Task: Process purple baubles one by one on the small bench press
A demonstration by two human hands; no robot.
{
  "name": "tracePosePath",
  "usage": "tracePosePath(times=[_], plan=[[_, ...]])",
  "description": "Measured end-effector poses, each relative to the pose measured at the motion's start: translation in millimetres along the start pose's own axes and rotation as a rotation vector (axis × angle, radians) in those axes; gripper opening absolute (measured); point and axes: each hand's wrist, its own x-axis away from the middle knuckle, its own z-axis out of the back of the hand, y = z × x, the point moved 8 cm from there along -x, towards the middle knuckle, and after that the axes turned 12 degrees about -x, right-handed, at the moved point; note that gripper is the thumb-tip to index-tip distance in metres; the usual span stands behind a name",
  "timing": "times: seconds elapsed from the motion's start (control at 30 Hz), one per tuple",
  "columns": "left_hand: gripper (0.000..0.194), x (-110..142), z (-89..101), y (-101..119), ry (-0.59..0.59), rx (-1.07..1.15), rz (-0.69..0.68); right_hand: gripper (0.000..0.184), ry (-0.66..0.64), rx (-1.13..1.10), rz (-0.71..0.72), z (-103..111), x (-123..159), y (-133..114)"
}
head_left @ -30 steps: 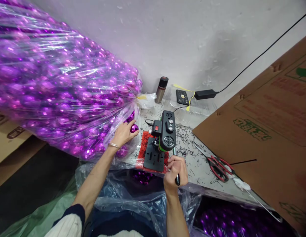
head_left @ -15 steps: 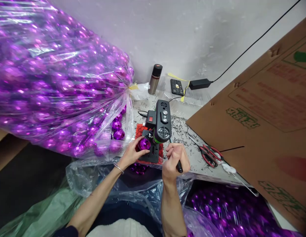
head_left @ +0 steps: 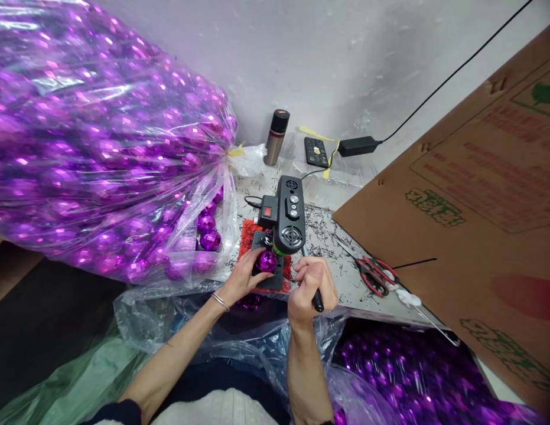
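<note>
A shiny purple faceted ball is between the thumb and fingers of my left hand. It sits over the black base plate of a small bench press, just under the front of the press head. My right hand is wrapped round the press's lever handle, whose black end pokes out below the fist. A red mat lies beneath the press. Several loose purple balls rest to the left, beside the big bag.
A large clear bag of purple balls fills the left. Behind stand a flask, a phone and a power adapter. Red-handled scissors lie by a cardboard box at right. More purple balls sit below the table edge.
My left hand has carried a purple ball from the bag's side to the press plate, then slightly further right under the head. My right hand stays on the lever handle.
</note>
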Motion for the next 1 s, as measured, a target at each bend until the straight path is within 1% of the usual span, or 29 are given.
tracePosePath(times=[0.1, 0.27, 0.4, 0.5, 0.63, 0.8, 0.9, 1.0], plan=[[0.063, 1, -0.9, 3, -0.013, -0.03, -0.035, 0.039, -0.01, -0.015, 0.012, 0, 1, -2], [0.063, 0, -7.2, 1, -0.009, -0.078, 0.012, 0.039, -0.023, -0.003, 0.013, 0, 3, 0], [0.063, -4, -14.9, 1, 0.01, -0.038, 0.027, 0.038, -0.027, 0.016, 0.022, 1, 4, -1], [0.064, -6, -18.7, -1, -0.006, 0.0, 0.04, 0.038, -0.034, 0.008, 0.048, 1, 7, -2], [0.064, -5, -18.8, -3, -0.018, 0.012, 0.057, 0.037, -0.023, 0.016, 0.068, 2, 19, 6], [0.063, -4, -19.0, -3, -0.011, 0.008, 0.064, 0.038, 0.021, -0.017, 0.163, 2, 38, 19], [0.062, -4, -19.4, -3, -0.002, 0.003, 0.056, 0.039, 0.029, -0.012, 0.184, 0, 45, 25], [0.062, -4, -18.8, -3, 0.009, -0.001, 0.05, 0.04, 0.064, 0.007, 0.199, 1, 48, 29]])
